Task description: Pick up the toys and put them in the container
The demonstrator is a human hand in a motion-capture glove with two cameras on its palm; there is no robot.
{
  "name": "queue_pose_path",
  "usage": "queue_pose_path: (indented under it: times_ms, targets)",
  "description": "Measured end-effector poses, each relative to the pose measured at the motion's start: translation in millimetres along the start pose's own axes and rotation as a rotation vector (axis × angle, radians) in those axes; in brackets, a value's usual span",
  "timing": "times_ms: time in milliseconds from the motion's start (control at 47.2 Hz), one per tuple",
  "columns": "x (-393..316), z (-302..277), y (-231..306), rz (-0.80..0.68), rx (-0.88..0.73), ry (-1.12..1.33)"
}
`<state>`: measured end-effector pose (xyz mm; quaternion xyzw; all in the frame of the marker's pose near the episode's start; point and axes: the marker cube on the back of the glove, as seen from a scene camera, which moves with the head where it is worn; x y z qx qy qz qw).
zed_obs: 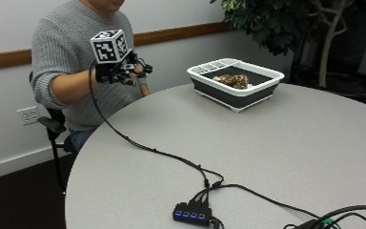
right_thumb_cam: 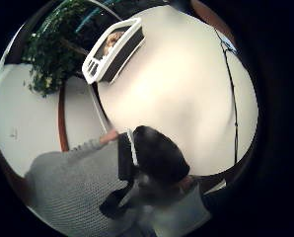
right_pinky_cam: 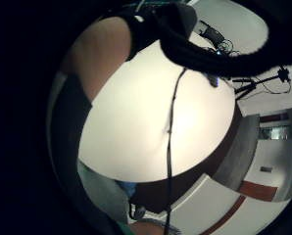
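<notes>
A white-rimmed, dark-walled container (zed_obs: 224, 93) stands at the far side of the round grey table (zed_obs: 278, 143). A brown spotted plush toy (zed_obs: 232, 80) lies inside it. In the thumb side palm view the container (right_thumb_cam: 95, 61) shows its rim, with the toy (right_thumb_cam: 112, 39) in it. My gloved right hand (zed_obs: 125, 71) is raised in front of the person's chest, above the table's far left edge and well left of the container. Its fingers (right_pinky_cam: 195, 44) hang loosely curled and hold nothing. No other toy shows on the table.
A black cable (zed_obs: 151, 149) runs from the hand across the table to a small hub with blue lights (zed_obs: 192, 213) near the front edge. A leafy plant (zed_obs: 284, 24) stands behind the container. The person sits on a chair at the table's far left.
</notes>
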<state>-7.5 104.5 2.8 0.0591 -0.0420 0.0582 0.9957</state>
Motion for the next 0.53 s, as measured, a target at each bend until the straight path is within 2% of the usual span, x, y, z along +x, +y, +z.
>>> queue_pose_path:
  times_ms: [191, 529]
  targets:
    - [-20.4, 31.8, 50.1, -0.001, -0.052, -0.059]
    - [-14.2, 40.4, 48.8, 0.017, -0.059, -0.031]
